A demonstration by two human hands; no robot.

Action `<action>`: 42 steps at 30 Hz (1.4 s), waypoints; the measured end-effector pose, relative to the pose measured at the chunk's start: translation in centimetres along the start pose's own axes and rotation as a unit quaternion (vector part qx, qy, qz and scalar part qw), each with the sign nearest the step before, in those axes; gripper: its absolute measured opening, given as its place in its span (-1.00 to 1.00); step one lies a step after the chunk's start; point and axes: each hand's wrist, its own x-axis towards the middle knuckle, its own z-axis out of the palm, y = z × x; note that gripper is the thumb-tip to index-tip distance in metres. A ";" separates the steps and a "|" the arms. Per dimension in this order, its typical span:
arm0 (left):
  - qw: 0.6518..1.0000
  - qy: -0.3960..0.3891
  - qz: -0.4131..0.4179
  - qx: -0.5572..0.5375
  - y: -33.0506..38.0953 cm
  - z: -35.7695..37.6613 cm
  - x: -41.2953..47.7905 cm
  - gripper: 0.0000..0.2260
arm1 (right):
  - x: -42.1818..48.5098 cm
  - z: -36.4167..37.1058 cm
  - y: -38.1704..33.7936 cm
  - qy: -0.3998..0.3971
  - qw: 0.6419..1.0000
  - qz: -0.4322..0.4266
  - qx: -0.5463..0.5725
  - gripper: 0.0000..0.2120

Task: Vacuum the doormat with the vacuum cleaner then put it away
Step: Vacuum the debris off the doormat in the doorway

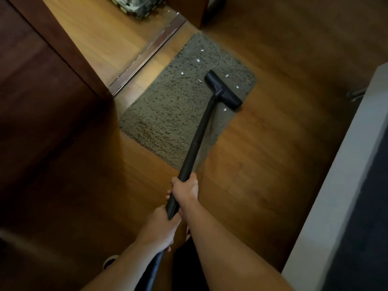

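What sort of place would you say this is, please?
Most likely a home entryway: a shaggy grey doormat under the vacuum cleaner lies on wood flooring beside a door threshold and what looks like a dark wooden door.

Nothing readable here, honestly. The vacuum cleaner (199, 131) is plain black with no brand or label I can make out on the tube or the head. The patterned bundle (136, 5) at the top edge is too blurry to tell if there's any lettering on it.
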 end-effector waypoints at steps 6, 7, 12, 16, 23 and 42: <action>1.000 -0.010 -0.007 -0.004 3.3 1.3 2.1 -0.71 | 2.7 -2.2 -2.3 0.010 1.000 -0.006 0.001 -0.62; 1.000 -0.007 -0.008 -0.004 3.4 1.4 2.2 -0.73 | 2.9 -2.2 -2.3 0.011 1.000 -0.007 0.000 -0.63; 1.000 -0.007 -0.002 -0.009 2.0 0.8 1.8 -0.72 | 1.9 -1.3 -1.6 0.015 1.000 -0.001 0.008 -0.67; 1.000 -0.001 -0.005 -0.006 -0.8 -0.5 0.4 -0.72 | 0.0 0.6 0.6 0.014 1.000 0.008 0.019 -0.69; 1.000 -0.006 -0.026 0.014 -6.5 -3.8 -2.6 -0.73 | -4.0 5.1 4.8 0.003 0.999 0.020 0.035 -0.72; 1.000 -0.011 -0.019 0.020 -11.3 -7.6 -6.5 -0.74 | -9.0 9.7 8.5 -0.001 1.000 0.005 0.020 -0.60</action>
